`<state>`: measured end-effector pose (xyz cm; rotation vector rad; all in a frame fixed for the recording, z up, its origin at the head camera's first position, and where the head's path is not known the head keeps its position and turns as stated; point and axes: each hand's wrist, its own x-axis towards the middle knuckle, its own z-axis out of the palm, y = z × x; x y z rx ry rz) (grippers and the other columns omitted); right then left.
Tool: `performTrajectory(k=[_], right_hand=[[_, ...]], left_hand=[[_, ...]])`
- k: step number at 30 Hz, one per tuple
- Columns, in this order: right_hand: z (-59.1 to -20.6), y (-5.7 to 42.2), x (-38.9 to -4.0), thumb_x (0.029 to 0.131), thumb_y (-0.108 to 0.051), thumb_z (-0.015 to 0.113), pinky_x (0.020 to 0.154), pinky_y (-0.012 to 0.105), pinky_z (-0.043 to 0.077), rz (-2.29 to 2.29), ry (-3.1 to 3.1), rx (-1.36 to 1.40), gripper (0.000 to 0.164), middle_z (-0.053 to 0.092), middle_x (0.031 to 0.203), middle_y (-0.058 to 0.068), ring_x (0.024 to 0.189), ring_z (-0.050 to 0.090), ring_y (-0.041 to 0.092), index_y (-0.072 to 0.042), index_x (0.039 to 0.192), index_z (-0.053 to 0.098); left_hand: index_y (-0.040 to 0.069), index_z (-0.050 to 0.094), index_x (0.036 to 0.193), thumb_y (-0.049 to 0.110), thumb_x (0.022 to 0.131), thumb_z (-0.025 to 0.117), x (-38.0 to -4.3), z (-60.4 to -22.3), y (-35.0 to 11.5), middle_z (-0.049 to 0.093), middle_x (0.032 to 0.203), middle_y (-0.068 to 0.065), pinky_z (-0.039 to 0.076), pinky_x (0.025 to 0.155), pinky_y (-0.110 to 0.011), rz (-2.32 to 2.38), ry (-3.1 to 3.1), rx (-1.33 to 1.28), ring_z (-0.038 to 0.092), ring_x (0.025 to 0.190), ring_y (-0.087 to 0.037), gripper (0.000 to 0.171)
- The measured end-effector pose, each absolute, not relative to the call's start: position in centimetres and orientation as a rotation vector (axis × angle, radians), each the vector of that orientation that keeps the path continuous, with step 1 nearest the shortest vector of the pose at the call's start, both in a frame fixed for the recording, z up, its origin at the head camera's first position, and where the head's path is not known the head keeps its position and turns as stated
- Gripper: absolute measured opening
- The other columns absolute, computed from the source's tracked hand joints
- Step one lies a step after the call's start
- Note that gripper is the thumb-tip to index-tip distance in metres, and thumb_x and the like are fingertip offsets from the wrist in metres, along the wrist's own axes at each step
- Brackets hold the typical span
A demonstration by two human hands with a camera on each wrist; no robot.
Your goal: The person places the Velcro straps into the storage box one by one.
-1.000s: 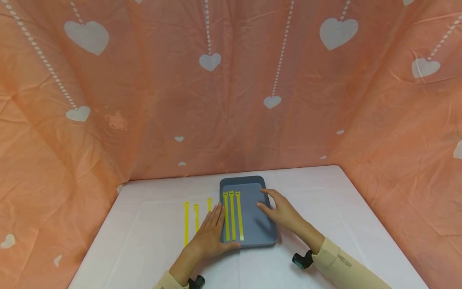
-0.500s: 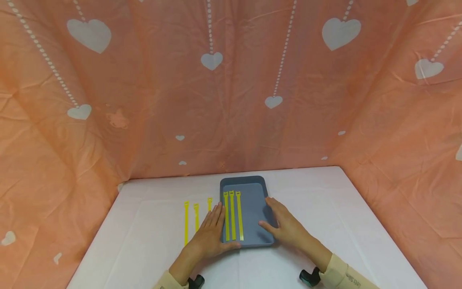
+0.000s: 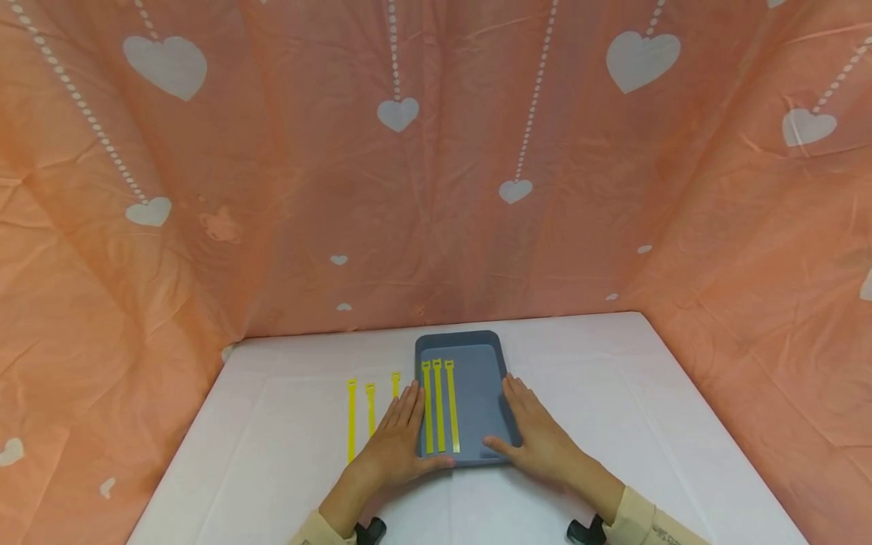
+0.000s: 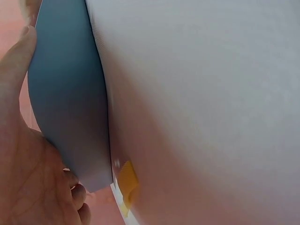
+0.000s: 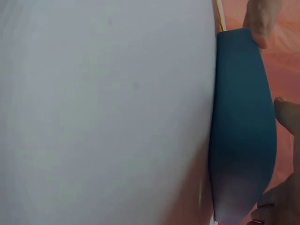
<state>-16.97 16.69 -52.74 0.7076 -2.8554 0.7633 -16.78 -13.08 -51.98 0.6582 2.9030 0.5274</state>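
Observation:
A blue-grey tray (image 3: 480,393) lies on the table between my two hands. Three yellow cable ties (image 3: 439,406) with slotted heads lie side by side in its left part. My left hand (image 3: 391,450) rests along the tray's left side with straight fingers, its thumb at the near rim. On the opposite side, my right hand (image 3: 545,443) lays its straight fingers along the right rim, thumb reaching over the near right corner. Both wrist views show the tray's outer wall (image 4: 70,93) close up, with fingers at its edge.
Left of the tray, three more yellow cable ties (image 3: 352,420) lie on the white tabletop (image 3: 272,424), partly hidden by my left hand. A peach curtain (image 3: 436,227) with white hearts surrounds the table at the back and sides.
My right hand has come down from above the tray's right part onto its right rim, its fingers now straight and together. My left hand, the tray and the ties have stayed put.

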Motion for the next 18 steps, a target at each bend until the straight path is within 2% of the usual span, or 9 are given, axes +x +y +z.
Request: performTrajectory(k=[18], right_hand=[[-52.80,16.17,-16.74,0.100,-0.071,0.060,0.131,0.055,0.022,0.572,-2.942,0.738,0.113,0.017,0.175,0.028,0.163,0.018,0.043,0.012,0.166,0.020]], left_hand=[[-0.005,0.016,0.169,0.080,0.087,0.070,-16.69,-51.90,-12.98,0.007,0.178,-0.024,0.016,0.134,-0.053,0.521,2.922,0.671,0.009,0.166,-0.039,0.130]])
